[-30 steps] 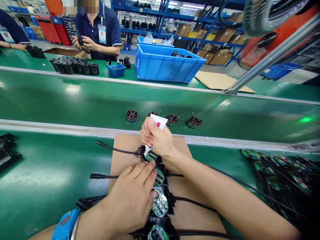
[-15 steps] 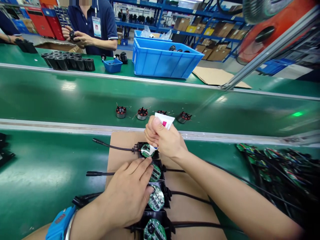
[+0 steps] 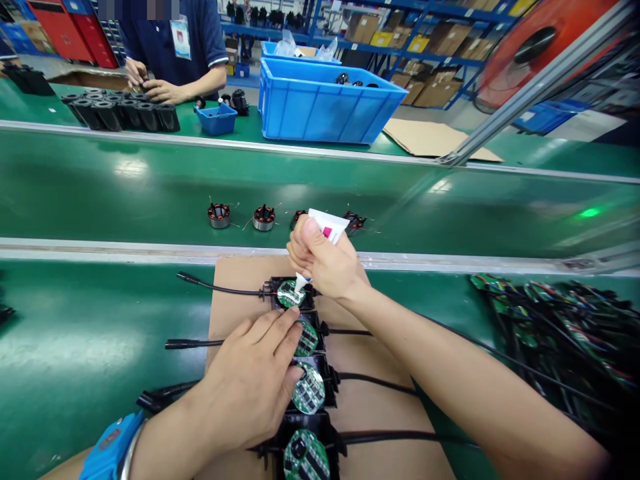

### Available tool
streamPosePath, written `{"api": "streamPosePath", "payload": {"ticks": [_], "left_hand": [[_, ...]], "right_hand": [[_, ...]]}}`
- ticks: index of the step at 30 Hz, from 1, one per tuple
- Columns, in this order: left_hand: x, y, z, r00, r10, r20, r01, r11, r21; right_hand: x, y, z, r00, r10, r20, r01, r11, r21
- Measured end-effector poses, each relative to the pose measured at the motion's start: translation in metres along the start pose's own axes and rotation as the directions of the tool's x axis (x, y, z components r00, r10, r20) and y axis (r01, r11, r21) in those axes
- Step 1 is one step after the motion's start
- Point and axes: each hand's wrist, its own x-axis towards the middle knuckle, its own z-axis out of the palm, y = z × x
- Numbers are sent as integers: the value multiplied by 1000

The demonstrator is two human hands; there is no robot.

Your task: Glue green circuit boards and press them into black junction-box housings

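The right hand (image 3: 325, 263) grips a white tube (image 3: 327, 227), its nozzle touching the far circuit board (image 3: 287, 293) in a row of four on cardboard (image 3: 235, 300) on the counter (image 3: 100, 347). The left hand (image 3: 250, 387) lies flat, fingers spread, steadying the nearer boards (image 3: 309, 393). Whether those already carry paste cannot be told.

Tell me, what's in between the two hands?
In the head view, a round green circuit board lies between the left hand and the right hand; the white tube in the right hand points down onto it.
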Motion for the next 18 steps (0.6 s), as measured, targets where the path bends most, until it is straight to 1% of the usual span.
{"api": "streamPosePath", "payload": {"ticks": [4,9,11,14,16,18], "left_hand": [[0,-1,1,1000,9,2,-9,1000,13],[1,-2,1,1000,15,-14,-14,999,40],[-2,0,-1,999,23,-38,-21,998,55],[-10,8,-5,997,47,-66,-42,996,81],[-17,15,-6,994,79,-73,-72,993,94],[-22,20,-6,990,114,-82,-105,988,109]], "right_hand": [[2,5,4,1000,-8,-25,8,1000,15],[3,8,0,997,-79,7,79,997,-17],[2,3,-4,994,-103,28,104,994,-41],[-8,-12,-9,990,-131,52,134,989,-55],[-20,-21,-6,993,-106,44,106,994,9],[-33,-24,1,998,-48,45,43,993,111]]}}
